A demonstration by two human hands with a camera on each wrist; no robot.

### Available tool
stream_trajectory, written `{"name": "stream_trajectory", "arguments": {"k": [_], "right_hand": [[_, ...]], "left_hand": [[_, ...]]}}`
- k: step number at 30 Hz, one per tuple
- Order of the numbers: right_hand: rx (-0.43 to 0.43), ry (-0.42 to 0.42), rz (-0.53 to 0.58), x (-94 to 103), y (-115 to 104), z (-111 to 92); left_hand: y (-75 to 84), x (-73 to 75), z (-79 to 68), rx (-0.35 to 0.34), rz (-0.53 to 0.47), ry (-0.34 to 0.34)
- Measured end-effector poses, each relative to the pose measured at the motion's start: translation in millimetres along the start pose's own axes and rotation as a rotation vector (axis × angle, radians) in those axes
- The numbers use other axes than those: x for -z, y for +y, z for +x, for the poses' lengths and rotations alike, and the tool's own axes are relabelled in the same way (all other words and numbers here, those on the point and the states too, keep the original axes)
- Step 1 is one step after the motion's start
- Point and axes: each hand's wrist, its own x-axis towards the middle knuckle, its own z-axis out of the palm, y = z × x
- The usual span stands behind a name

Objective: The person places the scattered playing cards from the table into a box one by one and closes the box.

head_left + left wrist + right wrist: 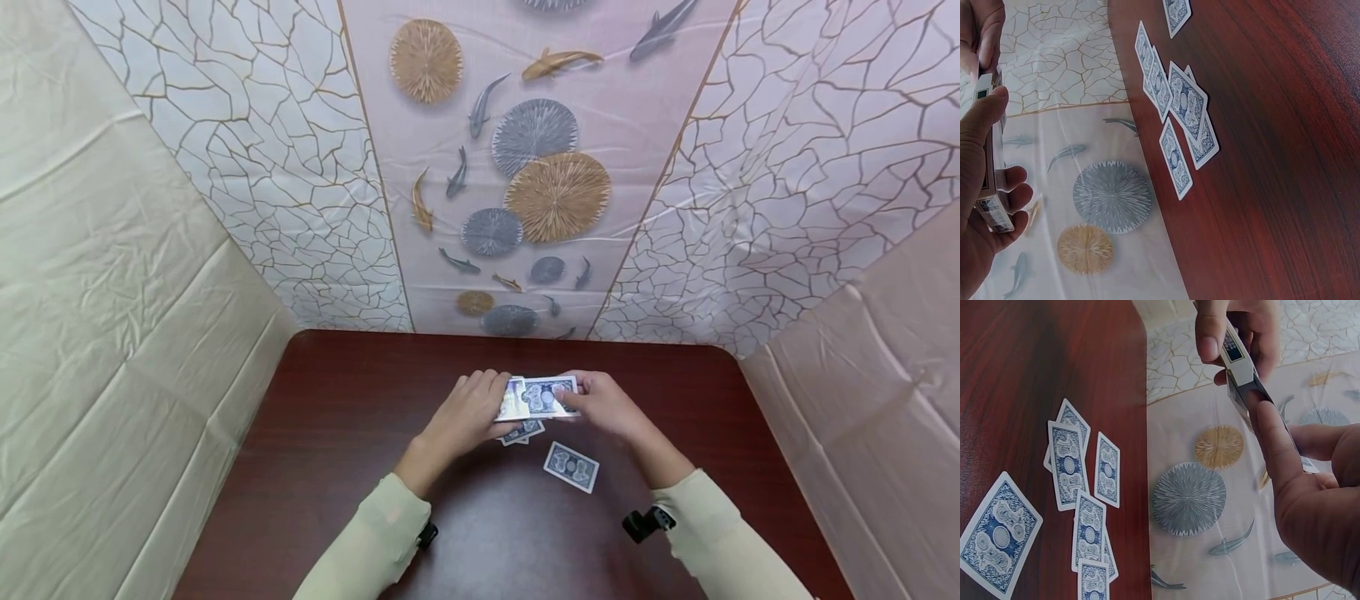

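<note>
My left hand (468, 412) grips a shiny card box (512, 402) above the table, its thumb on one side and fingers round the other in the left wrist view. My right hand (607, 408) pinches blue-backed playing cards (547, 396) at the box's end, thumb on top; how many cards it holds I cannot tell. Below the hands, a loose playing card (572, 467) lies face down nearer to me. Several more face-down cards (1069, 465), some overlapping, lie farther back in the right wrist view, partly hidden by the hands in the head view.
The dark red-brown table (337, 500) ends at a back wall cloth (555, 275) printed with fish and round leaves. Pale padded panels (135, 358) flank both sides. A small black device (648, 523) sits at the right wrist.
</note>
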Motion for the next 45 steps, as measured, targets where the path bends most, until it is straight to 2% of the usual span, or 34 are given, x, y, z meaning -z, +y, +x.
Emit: {"name": "stream_trajectory", "arguments": {"k": [9, 12, 17, 21, 25, 33, 45], "right_hand": [[-0.034, -0.044, 0.103, -3.2, 1, 4], [-0.056, -0.080, 0.214, -1.0, 1, 3], [-0.047, -0.183, 0.482, 6.2, 4, 0], [-0.046, -0.236, 0.593, 9.9, 7, -2], [-0.055, -0.234, 0.586, 9.4, 8, -1], [-0.049, -0.187, 0.463, 3.9, 11, 2], [-0.068, -0.067, 0.357, -6.9, 13, 9]], "left_hand": [[0.1, -1.2, -0.1, -0.014, -0.001, 0.030], [0.2, -0.6, 0.0, -0.012, -0.001, 0.027], [0.3, 2.8, 0.1, 0.005, -0.024, 0.009], [-0.1, 2.7, 0.5, 0.009, -0.019, 0.000], [-0.1, 2.0, 0.9, 0.005, -0.019, 0.007], [0.4, 1.6, 2.0, -0.002, -0.033, 0.007], [0.7, 1.1, 2.5, -0.007, -0.048, -0.001]]}}
